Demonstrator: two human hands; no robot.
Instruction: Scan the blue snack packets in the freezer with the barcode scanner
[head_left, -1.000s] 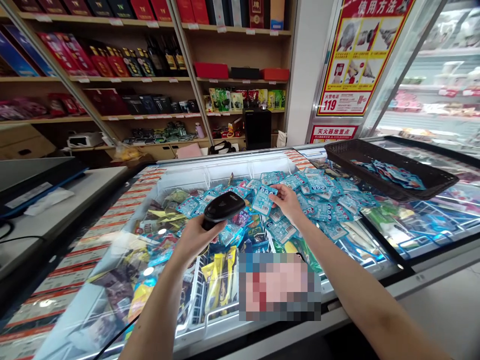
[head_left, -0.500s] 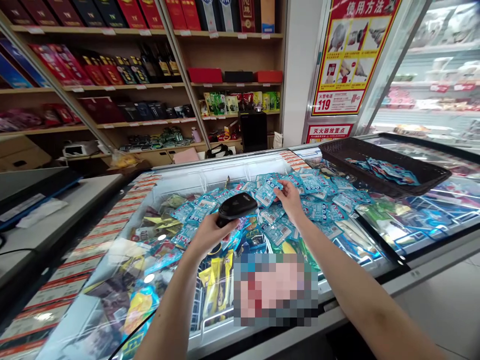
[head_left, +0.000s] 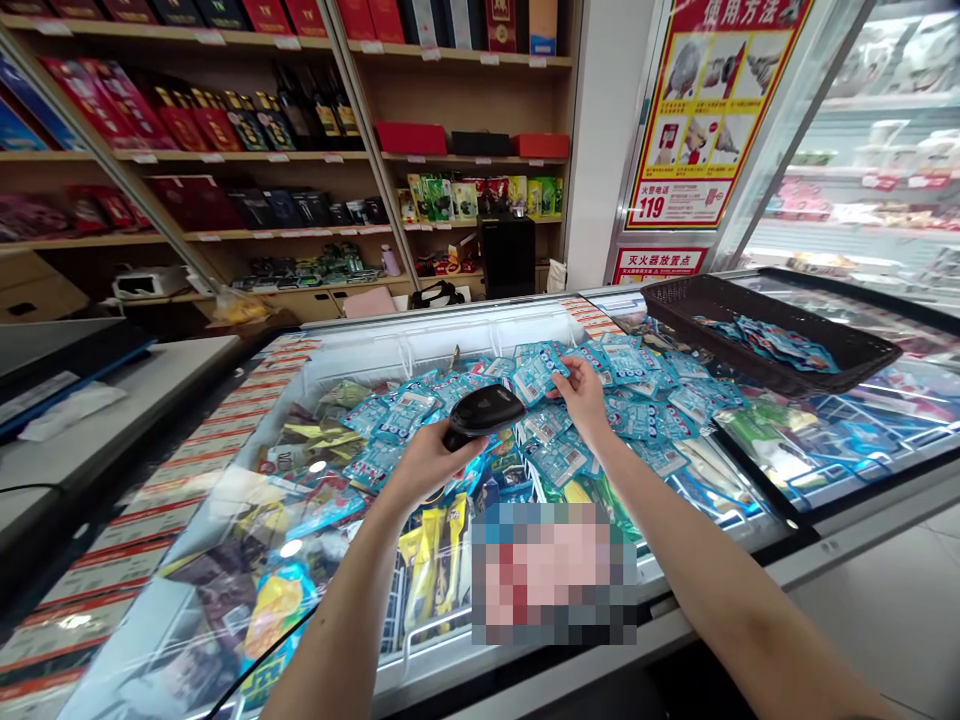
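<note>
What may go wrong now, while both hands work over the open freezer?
The right hand holds the packet by its fingertips only, so it may slip back among the many like ones. The scanner in the left hand hangs over the open freezer; a loose grip might drop it in.

Black scanner (head_left: 484, 412), blue packet (head_left: 534, 378), perhaps white-printed

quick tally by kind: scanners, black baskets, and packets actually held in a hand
barcode scanner, in the left hand: 1
black basket: 1
blue packet, held by the right hand: 1
total: 3
</note>
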